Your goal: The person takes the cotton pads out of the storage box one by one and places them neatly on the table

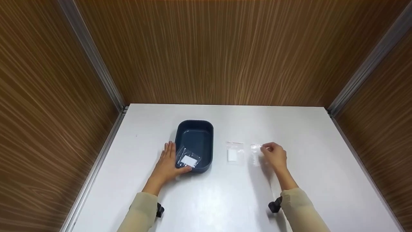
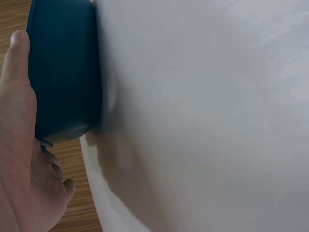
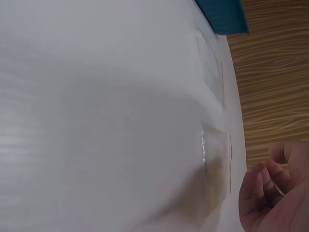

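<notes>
A dark blue rectangular box point(image 1: 197, 141) stands on the white table, and in its near left corner lies a clear plastic bag with a white piece point(image 1: 189, 160) inside. My left hand point(image 1: 167, 166) rests against the box, straight fingers along its left side and thumb at the near rim. The left wrist view shows that hand point(image 2: 19, 130) beside the box's outer wall. To the right, a second clear bag with a white piece point(image 1: 232, 155) lies flat. My right hand point(image 1: 275, 156), fingers loosely bent, is over the upper edge of a third clear bag point(image 1: 255, 156); that bag lies flat in the right wrist view.
The white table point(image 1: 206, 199) ends at a brown wood-grain back panel point(image 1: 219, 54). Similar side panels with grey metal edging point(image 1: 96, 58) stand left and right.
</notes>
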`<state>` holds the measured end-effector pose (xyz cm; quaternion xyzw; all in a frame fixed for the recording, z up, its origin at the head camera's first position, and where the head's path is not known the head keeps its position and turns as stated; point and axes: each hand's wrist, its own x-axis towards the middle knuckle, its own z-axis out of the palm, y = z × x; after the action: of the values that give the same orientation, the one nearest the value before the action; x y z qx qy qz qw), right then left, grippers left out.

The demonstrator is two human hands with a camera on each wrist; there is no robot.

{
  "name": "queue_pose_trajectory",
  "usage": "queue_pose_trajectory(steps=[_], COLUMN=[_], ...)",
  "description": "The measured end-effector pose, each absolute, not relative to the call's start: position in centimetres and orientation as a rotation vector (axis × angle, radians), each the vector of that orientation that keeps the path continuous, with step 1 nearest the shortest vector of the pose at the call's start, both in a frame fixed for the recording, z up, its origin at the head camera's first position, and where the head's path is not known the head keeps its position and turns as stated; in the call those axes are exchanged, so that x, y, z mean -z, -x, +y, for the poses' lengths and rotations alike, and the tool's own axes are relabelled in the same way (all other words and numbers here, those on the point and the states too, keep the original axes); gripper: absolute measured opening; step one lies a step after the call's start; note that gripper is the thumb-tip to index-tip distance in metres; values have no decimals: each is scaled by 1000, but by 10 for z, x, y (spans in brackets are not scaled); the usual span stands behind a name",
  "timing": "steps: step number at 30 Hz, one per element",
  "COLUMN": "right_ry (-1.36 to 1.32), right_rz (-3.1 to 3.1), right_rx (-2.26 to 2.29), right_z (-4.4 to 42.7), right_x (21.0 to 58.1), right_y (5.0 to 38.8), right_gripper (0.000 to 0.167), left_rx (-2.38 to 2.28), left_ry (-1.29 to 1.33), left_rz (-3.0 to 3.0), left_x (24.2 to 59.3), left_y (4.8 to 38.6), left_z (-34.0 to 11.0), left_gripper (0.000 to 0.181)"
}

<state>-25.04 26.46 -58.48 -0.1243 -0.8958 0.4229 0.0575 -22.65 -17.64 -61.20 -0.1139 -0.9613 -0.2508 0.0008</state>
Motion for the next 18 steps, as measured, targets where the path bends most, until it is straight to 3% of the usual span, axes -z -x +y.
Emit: queue_pose_trajectory(steps=[18], right_ry=[268], right_rz=[-2580], right_rx=[-1712], right_z=[173], right_x=[564], right_y=[272], right_gripper=[27], left_rx=[805], left_ry=[362], left_rz=[-3006], left_x=[609], left_y=[225], left_z=[-176], left_gripper=[134])
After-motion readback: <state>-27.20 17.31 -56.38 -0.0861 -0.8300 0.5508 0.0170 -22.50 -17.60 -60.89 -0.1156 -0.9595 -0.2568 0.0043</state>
